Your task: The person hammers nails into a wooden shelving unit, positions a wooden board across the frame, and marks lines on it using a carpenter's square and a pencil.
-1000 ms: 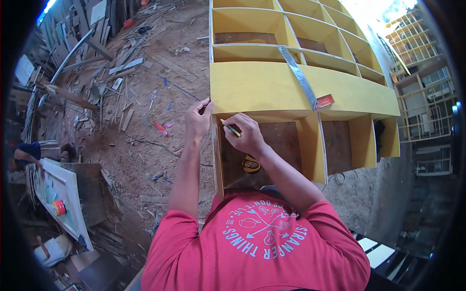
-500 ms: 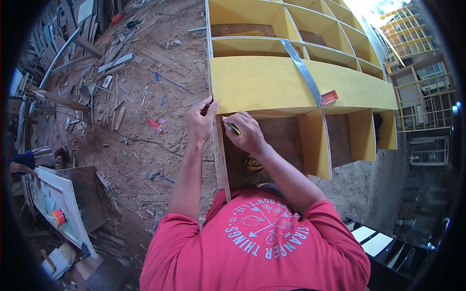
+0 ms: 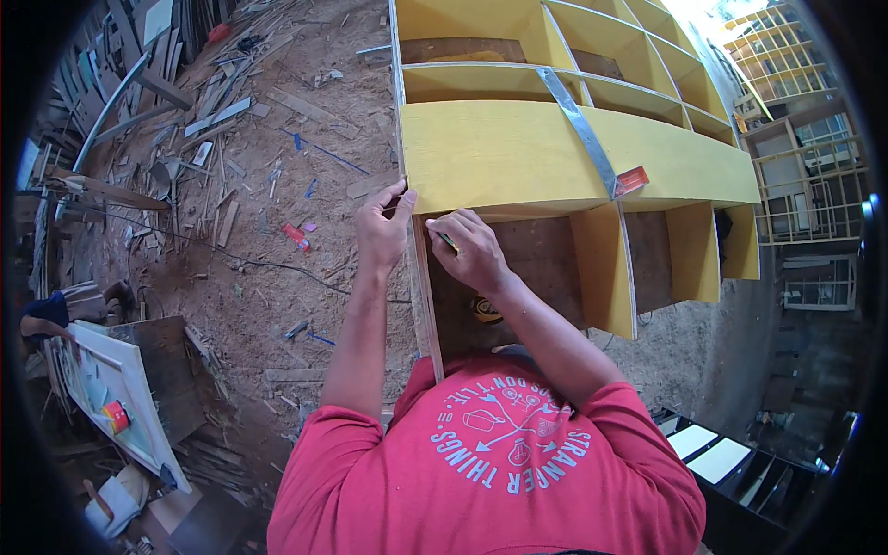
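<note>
A yellow board [image 3: 499,153] lies across a yellow partitioned cabinet frame [image 3: 601,264]. At the board's near left corner, my left hand [image 3: 381,222] is closed, with thumb and fingers pinching the edge. Just right of it, under the board's near edge, my right hand [image 3: 472,252] is closed around a pencil [image 3: 448,242]. The pencil's tip is hidden by my fingers. On the board rests a metal straightedge [image 3: 578,132], slanting away toward the far dividers. A small red-orange packet [image 3: 632,180] lies beside its near end.
A yellow-and-black tape measure [image 3: 485,310] sits inside the near compartment. Wood scraps [image 3: 222,116] and a dark cable [image 3: 277,268] lie on the dirt floor at left. A pale framed panel [image 3: 120,388] leans at lower left, near another person's arm [image 3: 44,326]. Yellow lattice frames [image 3: 777,55] stand at right.
The view has shifted slightly. Both hands keep nearly the same place and grip at the board's corner.
</note>
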`<state>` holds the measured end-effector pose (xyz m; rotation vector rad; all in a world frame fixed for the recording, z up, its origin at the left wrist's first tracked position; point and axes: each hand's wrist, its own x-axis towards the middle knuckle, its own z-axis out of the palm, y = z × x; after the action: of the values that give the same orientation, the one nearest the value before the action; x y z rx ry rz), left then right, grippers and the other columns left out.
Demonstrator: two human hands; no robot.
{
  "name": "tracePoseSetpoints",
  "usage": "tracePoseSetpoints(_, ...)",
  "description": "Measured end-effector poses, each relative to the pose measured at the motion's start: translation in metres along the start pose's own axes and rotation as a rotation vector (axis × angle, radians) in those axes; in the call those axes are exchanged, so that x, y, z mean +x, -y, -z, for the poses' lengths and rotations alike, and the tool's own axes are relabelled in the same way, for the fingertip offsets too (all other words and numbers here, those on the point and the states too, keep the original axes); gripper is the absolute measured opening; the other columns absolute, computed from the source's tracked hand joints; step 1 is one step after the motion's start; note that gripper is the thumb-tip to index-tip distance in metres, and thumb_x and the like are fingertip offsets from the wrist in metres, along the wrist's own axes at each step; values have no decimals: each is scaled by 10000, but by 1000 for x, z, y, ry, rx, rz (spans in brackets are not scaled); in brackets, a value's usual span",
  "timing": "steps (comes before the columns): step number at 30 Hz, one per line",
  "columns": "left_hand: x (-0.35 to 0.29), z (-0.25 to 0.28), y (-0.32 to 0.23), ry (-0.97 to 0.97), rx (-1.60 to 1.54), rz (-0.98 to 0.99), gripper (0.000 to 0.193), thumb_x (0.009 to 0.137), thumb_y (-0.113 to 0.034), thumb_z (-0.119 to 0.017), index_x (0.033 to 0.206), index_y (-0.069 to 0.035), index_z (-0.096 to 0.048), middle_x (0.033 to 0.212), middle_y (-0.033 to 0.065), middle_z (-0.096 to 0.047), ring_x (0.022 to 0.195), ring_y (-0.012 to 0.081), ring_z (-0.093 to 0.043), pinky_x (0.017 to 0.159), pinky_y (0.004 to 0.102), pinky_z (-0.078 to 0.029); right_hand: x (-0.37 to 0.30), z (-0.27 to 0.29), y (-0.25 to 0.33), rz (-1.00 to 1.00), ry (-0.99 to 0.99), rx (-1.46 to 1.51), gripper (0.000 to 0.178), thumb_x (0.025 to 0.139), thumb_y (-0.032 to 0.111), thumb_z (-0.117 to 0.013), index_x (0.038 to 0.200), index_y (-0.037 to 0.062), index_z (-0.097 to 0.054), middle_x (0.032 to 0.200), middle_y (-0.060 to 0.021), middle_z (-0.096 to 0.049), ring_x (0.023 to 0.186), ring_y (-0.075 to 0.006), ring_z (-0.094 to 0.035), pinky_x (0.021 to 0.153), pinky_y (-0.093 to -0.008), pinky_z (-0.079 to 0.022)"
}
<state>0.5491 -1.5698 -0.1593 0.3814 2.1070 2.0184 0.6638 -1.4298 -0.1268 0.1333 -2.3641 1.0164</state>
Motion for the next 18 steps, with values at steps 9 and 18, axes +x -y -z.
tracePoseSetpoints(9, -3, 0, -10, 12, -22, 16, 330, 1030, -185, -722, 1266, 45, -741, 1119, 108, -771, 979, 137, -716, 894, 296, -566, -1, -2, 0, -13, -1, 13, 154, 872, 16, -716, 1024, 14, -698, 949, -136, -720, 936, -340, -695, 855, -442, -574)
tracePoseSetpoints(18, -1, 1, -7, 12, -25, 20, 349, 1033, -184, -714, 1292, 50, -724, 1109, 104, -783, 969, 129, -712, 898, 296, -565, -2, 4, 4, -47, -4, 32, 127, 871, 11, -720, 998, 11, -704, 949, -148, -728, 937, -344, -704, 843, -433, -579)
